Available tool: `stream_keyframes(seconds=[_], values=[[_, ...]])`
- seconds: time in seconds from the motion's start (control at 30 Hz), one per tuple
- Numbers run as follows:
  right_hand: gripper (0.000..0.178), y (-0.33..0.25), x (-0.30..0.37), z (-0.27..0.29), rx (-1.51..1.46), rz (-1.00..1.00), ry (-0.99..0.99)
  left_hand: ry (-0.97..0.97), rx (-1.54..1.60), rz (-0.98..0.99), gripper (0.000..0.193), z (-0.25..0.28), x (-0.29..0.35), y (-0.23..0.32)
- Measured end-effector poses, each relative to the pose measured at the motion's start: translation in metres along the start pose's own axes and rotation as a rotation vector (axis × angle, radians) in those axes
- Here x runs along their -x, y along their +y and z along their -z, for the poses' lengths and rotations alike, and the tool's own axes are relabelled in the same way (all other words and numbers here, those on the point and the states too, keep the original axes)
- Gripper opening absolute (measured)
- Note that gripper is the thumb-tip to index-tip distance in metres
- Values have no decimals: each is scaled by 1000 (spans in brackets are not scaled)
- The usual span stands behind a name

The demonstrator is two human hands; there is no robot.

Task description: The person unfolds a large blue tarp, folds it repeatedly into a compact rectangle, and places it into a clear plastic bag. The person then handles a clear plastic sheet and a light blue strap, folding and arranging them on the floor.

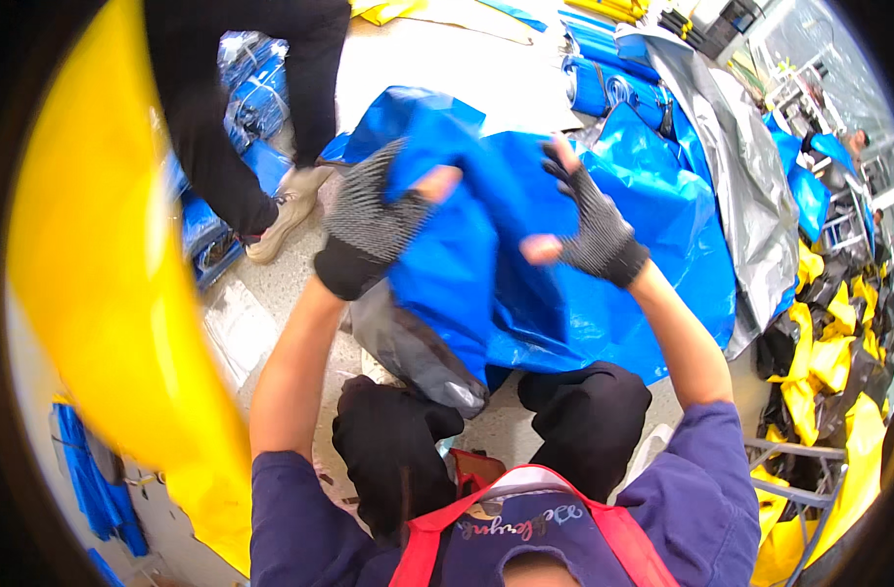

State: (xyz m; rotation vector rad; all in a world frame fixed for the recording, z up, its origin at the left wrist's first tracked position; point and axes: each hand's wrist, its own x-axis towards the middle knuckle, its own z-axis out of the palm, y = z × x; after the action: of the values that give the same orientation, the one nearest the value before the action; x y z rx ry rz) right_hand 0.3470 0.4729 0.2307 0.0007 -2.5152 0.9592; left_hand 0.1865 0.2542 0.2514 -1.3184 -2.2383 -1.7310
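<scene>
Across the middle, in front of my knees, lies a large crumpled blue tarp [643, 205] with a grey underside [408, 342] showing at its near left corner. My left hand [377, 210], in a grey ribbed glove with a bare thumb, rests on the tarp's left part. Its fingers look stretched out and the thumb stands apart. On the right, my right hand [594, 223] is over the tarp with thumb and fingers spread wide. Both hands are slightly blurred, and a tarp fold runs close to the left fingertips.
A person in dark trousers [315, 88] stands at the far left beside bundled blue sheets [256, 93]. Yellow sheeting [105, 264] hangs close on my left. A silver-grey sheet [736, 176] and rolled blue tarps [618, 93] lie at right; yellow and black material [828, 362] is heaped beyond.
</scene>
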Motion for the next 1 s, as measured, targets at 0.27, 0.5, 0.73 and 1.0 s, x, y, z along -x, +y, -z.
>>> stream_keyframes(seconds=[0.27, 0.5, 0.73, 1.0], values=[[46, -1, -123, 79, 523, -128, 659, -79, -45, 43, 102, -58, 118, -4], [39, -84, -82, 121, 478, 73, 723, -474, -496, 249, 127, -131, 53, 3], [46, -46, 72, 223, 103, -78, 712, -138, -491, -344, 70, -173, 33, -121], [45, -60, 192, 291, 583, -478, 665, -210, -153, -135, 35, -118, -93, -190]])
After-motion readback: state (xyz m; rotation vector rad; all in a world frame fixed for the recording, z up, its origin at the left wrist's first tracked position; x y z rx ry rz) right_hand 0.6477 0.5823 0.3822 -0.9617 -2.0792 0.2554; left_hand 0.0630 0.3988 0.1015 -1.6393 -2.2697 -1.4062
